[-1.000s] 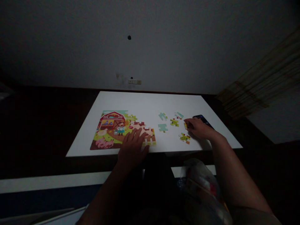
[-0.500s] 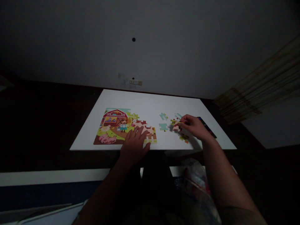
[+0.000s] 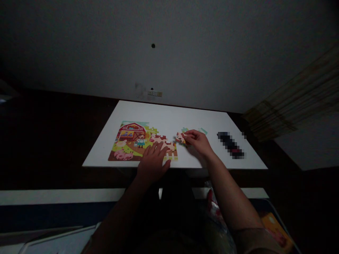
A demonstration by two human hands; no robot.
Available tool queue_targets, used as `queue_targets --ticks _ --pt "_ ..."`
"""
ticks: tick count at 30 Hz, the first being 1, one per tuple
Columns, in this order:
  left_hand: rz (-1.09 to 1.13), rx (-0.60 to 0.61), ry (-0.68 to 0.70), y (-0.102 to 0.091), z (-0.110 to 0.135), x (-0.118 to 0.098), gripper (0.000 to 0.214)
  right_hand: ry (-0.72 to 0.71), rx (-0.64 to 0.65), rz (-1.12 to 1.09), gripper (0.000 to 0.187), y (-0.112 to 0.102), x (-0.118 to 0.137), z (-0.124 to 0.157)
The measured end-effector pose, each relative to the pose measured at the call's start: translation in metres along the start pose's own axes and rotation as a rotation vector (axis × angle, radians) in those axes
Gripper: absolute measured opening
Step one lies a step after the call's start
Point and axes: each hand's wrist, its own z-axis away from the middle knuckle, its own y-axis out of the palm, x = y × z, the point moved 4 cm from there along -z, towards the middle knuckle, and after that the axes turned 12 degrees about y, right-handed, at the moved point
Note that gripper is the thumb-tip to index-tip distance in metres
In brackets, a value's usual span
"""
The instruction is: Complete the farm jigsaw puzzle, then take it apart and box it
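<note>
A partly assembled farm jigsaw puzzle (image 3: 127,144), with a red barn, a farmer, pigs and a cow, lies on the white table. My left hand (image 3: 153,162) rests flat on its lower right part, fingers spread. Just right of the puzzle, my right hand (image 3: 199,143) pinches a brown-and-cream puzzle piece (image 3: 180,137), held slightly above the tabletop. Behind that hand lie loose pale-green pieces (image 3: 203,131); others are partly hidden by it.
The white table (image 3: 169,116) stands near a grey wall with a socket strip (image 3: 155,93). A pixelated dark object (image 3: 230,144) lies at the table's right side. Below the table edge are a plastic bag (image 3: 214,208) and an orange picture card or box (image 3: 277,231).
My right hand has moved left from the loose pieces towards the assembled puzzle, carrying the piece. The left hand stays on the puzzle.
</note>
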Motion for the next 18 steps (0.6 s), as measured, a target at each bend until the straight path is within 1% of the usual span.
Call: queue_targets --ticks 3,5,10,14,18 --pt "-0.003 0.0 0.0 0.0 0.0 -0.001 0.049 0.006 -0.007 0.038 0.028 0.01 -0.004 -0.011" --pt "-0.003 -0.005 0.002 -0.001 0.0 -0.001 0.049 -0.005 -0.002 0.111 0.025 0.018 -0.004 -0.019" --pt "0.006 -0.018 -0.001 -0.001 0.0 0.0 0.048 -0.106 0.008 0.446 0.017 0.036 0.006 -0.033" --pt "0.017 -0.019 -0.003 -0.001 0.001 0.001 0.049 -0.183 0.013 0.639 0.017 0.04 0.017 -0.034" --pt "0.022 -0.019 -0.004 -0.001 0.001 0.0 0.049 -0.192 0.048 0.715 0.017 0.041 0.02 -0.032"
